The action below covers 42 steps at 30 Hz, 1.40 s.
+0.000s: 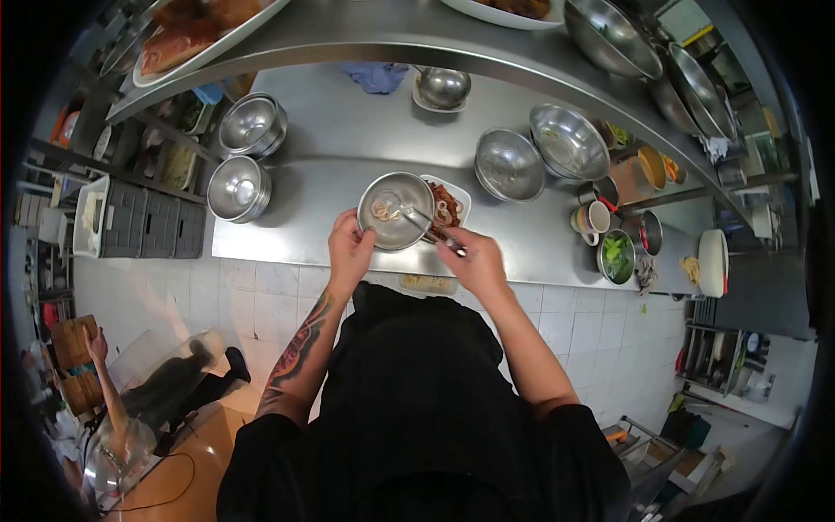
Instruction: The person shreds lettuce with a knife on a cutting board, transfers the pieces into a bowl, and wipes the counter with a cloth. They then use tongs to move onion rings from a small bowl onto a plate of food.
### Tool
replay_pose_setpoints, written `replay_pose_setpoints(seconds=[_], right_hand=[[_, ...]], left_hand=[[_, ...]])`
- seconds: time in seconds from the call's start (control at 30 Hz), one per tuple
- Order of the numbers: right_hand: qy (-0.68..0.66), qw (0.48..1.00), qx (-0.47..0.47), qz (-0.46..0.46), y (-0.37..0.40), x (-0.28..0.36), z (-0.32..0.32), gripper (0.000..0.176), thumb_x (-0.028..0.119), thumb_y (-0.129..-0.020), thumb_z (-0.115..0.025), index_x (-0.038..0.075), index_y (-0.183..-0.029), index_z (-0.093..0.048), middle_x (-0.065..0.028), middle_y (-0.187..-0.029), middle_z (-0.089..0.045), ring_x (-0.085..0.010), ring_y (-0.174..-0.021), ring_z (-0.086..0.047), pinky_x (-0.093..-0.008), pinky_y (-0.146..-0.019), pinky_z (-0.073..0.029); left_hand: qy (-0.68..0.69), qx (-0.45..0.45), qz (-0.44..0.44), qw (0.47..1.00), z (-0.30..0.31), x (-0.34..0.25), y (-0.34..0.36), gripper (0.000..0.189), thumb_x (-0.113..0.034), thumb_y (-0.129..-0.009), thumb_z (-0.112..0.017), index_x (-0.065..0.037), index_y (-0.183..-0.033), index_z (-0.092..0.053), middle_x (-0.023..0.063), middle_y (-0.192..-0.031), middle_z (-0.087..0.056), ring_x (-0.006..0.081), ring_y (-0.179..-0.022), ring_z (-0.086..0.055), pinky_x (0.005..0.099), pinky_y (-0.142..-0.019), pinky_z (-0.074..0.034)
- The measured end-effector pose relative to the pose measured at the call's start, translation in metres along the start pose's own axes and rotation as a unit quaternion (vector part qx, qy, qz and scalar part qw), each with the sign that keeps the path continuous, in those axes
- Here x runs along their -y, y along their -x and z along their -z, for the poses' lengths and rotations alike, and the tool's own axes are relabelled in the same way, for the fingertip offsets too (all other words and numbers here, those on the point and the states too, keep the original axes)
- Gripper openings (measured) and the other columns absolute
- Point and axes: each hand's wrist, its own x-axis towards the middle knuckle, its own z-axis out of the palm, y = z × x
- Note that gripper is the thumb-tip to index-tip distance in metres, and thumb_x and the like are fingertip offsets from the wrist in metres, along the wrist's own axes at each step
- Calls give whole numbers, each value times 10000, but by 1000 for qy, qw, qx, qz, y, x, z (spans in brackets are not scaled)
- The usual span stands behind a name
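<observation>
My left hand (350, 248) grips the rim of a metal bowl (383, 187), thumb on the near left edge. The bowl tilts over the table's front part, with a few pale rings of food (383, 207) inside. My right hand (474, 263) is closed around metal tongs (448, 241), whose tips reach into the bowl. Partly behind the bowl sits a white dish (467, 202) of reddish-brown food (445, 209), some pale rings on top. The bowl hides the dish's left part.
Stacked metal bowls (239, 189) stand at left; two large bowls (510, 165) are at right, near a mug (591, 219) and a bowl of greens (617, 257). A ladle (444, 88) rests at the back. An overhead shelf (383, 56) crosses above. Another person (130, 426) is at lower left.
</observation>
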Motion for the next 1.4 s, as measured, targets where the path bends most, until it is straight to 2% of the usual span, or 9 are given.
replay_pose_setpoints(seconds=[0.33, 0.4, 0.63, 0.77, 0.83, 0.93, 1.13, 1.3, 1.4], right_hand=[[-78, 995, -16, -60, 5, -34, 1, 281, 285, -900, -773, 48, -1049, -798, -146, -782, -747, -310, -689, -718, -414, -669, -554], [56, 990, -11, -127, 7, -43, 13, 290, 276, -897, -776, 45, -1071, -794, -149, -777, -748, -318, -693, -722, -418, -675, -562], [14, 997, -77, 29, -9, -2, -11, 276, 265, -901, -765, 53, -1076, -776, -164, -861, -759, -362, -763, -733, -440, -705, -575], [51, 995, -63, 58, -21, -14, -26, 251, 229, -902, -761, 48, -1075, -776, -180, -887, -759, -371, -794, -739, -421, -719, -583], [11, 996, -72, 49, -11, -22, -20, 253, 225, -901, -763, 50, -1082, -781, -178, -881, -760, -364, -780, -739, -415, -712, -580], [-72, 993, -95, 22, 10, -37, -1, 261, 221, -896, -778, 61, -1101, -794, -164, -854, -762, -330, -730, -736, -399, -688, -571], [69, 991, -100, -62, 22, -65, 11, 317, 206, -898, -786, 31, -1162, -767, -139, -829, -750, -302, -718, -725, -396, -675, -568], [22, 986, -128, 108, 3, -40, -2, 333, 193, -911, -784, 18, -1192, -745, -110, -826, -724, -223, -645, -650, -333, -632, -533], [-18, 989, -109, 94, -20, -9, 4, 319, 175, -908, -780, 30, -1190, -747, -108, -848, -714, -212, -617, -614, -326, -609, -514]], left_hand=[[-36, 0, -66, 997, -16, -36, -4, 161, 14, -889, -669, 33, -816, -527, 209, -1280, -637, 155, -753, -613, 278, -644, -508], [-31, -9, -64, 997, -16, -21, -10, 160, 13, -888, -670, 33, -817, -529, 208, -1279, -636, 155, -745, -609, 279, -639, -509], [-19, 1, -66, 998, -28, -17, -13, 159, 10, -880, -676, 27, -814, -533, 200, -1267, -641, 152, -739, -603, 279, -632, -504], [-25, 18, -78, 996, -37, -27, -4, 138, 5, -875, -683, 22, -826, -554, 187, -1250, -653, 149, -744, -608, 278, -639, -500], [-15, 20, -62, 998, -36, -18, -2, 128, 40, -890, -657, 44, -1016, -681, 147, -1279, -640, 87, -787, -587, 230, -656, -489], [-24, -16, -88, 996, -30, -6, -6, 103, 4, -875, -675, 24, -837, -582, 189, -1254, -663, 163, -766, -628, 284, -644, -497], [-87, -47, -132, 986, -17, -20, -14, 143, 14, -885, -658, 37, -815, -536, 211, -1240, -675, 177, -734, -619, 290, -624, -488], [-71, -34, -124, 989, -28, -23, -20, 115, 17, -900, -646, 39, -836, -554, 188, -1255, -675, 130, -735, -607, 274, -606, -476], [-19, -36, -125, 991, -28, -22, -29, 41, 12, -917, -646, 35, -905, -615, 157, -1220, -689, 104, -724, -609, 269, -599, -487]])
